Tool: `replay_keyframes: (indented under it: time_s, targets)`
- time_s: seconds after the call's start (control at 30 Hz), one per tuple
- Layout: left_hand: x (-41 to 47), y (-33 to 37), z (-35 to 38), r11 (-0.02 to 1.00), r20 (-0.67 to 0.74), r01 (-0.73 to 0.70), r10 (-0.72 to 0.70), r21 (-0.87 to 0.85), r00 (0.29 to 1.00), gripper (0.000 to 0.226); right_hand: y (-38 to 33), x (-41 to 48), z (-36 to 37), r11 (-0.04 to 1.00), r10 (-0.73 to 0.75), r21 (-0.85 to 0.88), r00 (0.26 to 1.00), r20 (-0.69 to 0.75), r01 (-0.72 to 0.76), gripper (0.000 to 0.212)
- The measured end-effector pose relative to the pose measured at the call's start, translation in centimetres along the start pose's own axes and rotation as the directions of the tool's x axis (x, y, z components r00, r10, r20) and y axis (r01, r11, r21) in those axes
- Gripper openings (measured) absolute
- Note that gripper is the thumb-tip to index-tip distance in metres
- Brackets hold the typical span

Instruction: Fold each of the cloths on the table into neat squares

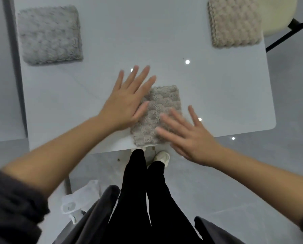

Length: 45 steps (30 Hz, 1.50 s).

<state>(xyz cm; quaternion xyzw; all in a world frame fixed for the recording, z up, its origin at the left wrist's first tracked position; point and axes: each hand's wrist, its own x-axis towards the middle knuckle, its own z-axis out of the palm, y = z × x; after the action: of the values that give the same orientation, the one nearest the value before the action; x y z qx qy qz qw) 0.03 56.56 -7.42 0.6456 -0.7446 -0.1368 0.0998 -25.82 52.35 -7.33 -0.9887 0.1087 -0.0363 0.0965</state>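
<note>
Both hands flat, fingers straight, nothing gripped: left hand (127, 101) and right hand (187, 136) over folded taupe cloth (162, 110) at table's (147, 41) near edge. Grey cloth (49, 35) far left, beige cloth (235, 22) far right, both folded.

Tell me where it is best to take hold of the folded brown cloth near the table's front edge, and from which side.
Probably its near edge, coming from the front. The brown cloth lies flat, and that edge almost reaches the front rim of the table, so a thumb could slip under all layers there. The left hand and right hand lie over its sides.
</note>
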Motion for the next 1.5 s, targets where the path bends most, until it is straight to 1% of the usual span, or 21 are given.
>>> replay_keyframes:
  time_s: [0.03,0.1,0.17,0.23,0.3,0.4,0.53,0.63,0.67,0.7,0.73,0.8,0.83,0.9,0.93,0.97,1.03,1.1,1.17,1.3,1.5]
  targets:
    - [1.4,-0.5,-0.1,0.994,0.023,-0.095,0.094,0.046,0.995,0.060,-0.2,0.5,0.2,0.993,-0.121,-0.015,0.993,0.012,0.121,0.049]
    - [3.9,-1.1,0.1,0.960,0.089,-0.252,0.243,0.118,0.966,0.057,-0.5,1.8,1.2,0.950,-0.309,-0.018,0.949,0.062,0.310,0.049]
    - [5.9,-1.4,0.6,0.908,0.160,-0.393,0.371,0.143,0.915,0.057,-0.3,3.3,2.2,0.905,-0.421,-0.017,0.901,0.103,0.425,0.050]
    - [7.1,-1.7,1.1,0.857,0.213,-0.497,0.465,0.137,0.859,0.057,0.5,4.4,2.8,0.871,-0.483,-0.018,0.864,0.141,0.490,0.051]
    - [7.4,-1.9,1.5,0.835,0.239,-0.530,0.490,0.148,0.838,0.057,1.2,4.9,2.9,0.859,-0.504,-0.002,0.845,0.181,0.512,0.054]
    - [7.1,-1.7,2.3,0.833,0.234,-0.529,0.488,0.163,0.841,0.056,1.9,5.3,2.7,0.861,-0.500,0.015,0.838,0.219,0.509,0.055]
    - [6.9,-1.8,2.5,0.831,0.230,-0.535,0.497,0.151,0.837,0.054,1.6,5.5,2.7,0.881,-0.468,0.030,0.863,0.190,0.471,0.057]
    - [7.1,-1.7,2.3,0.831,0.236,-0.537,0.498,0.146,0.835,0.054,1.3,5.6,2.7,0.883,-0.468,0.060,0.870,0.155,0.465,0.051]
    - [7.0,-1.7,2.1,0.838,0.217,-0.521,0.485,0.161,0.847,0.055,1.2,5.4,2.4,0.892,-0.452,0.088,0.882,0.131,0.444,0.048]
    - [6.5,-1.7,1.7,0.862,0.178,-0.474,0.445,0.181,0.877,0.056,1.0,5.0,2.0,0.910,-0.409,0.120,0.907,0.099,0.398,0.046]
    - [5.7,-1.5,1.3,0.901,0.121,-0.391,0.374,0.190,0.920,0.057,0.8,4.5,1.5,0.935,-0.334,0.151,0.940,0.066,0.321,0.045]
    - [3.1,-0.6,0.6,0.978,-0.019,-0.162,0.166,0.132,0.986,0.059,0.2,3.3,0.2,0.978,-0.084,0.192,0.996,-0.001,0.083,0.046]
    - [1.4,0.1,0.5,0.996,-0.070,-0.048,0.054,0.077,0.996,0.059,0.0,2.9,-0.2,0.978,0.067,0.197,0.998,-0.021,-0.062,0.048]
    - [-1.7,2.6,0.6,0.993,-0.096,0.115,-0.114,0.003,0.989,0.063,-0.6,2.9,-0.3,0.932,0.324,0.170,0.946,-0.003,-0.319,0.055]
    - [-2.6,4.0,1.1,0.985,-0.085,0.172,-0.172,-0.012,0.981,0.065,-0.9,3.3,0.1,0.902,0.407,0.150,0.913,0.025,-0.406,0.059]
    - [-3.1,5.0,1.8,0.977,-0.070,0.214,-0.215,-0.019,0.974,0.067,-1.2,3.7,0.8,0.877,0.459,0.129,0.887,0.055,-0.463,0.061]
    - [-3.1,6.2,3.3,0.962,-0.035,0.272,-0.272,-0.010,0.962,0.068,-1.7,4.4,2.0,0.853,0.510,0.081,0.856,0.087,-0.516,0.063]
    - [-3.0,6.1,4.3,0.954,0.000,0.301,-0.301,0.009,0.954,0.068,-1.7,4.6,2.8,0.841,0.531,0.067,0.843,0.089,-0.537,0.062]
    - [-3.2,5.6,4.7,0.955,0.002,0.294,-0.294,0.030,0.956,0.068,-1.5,4.4,3.0,0.846,0.526,0.059,0.848,0.067,-0.529,0.062]
    - [-3.7,5.0,4.6,0.964,0.005,0.255,-0.256,0.076,0.967,0.067,-1.4,4.8,2.9,0.876,0.481,0.015,0.874,0.066,-0.482,0.063]
    - [-3.7,4.9,4.1,0.957,0.037,0.280,-0.283,0.075,0.958,0.067,-0.6,5.0,2.3,0.895,0.442,0.018,0.893,0.084,-0.445,0.063]
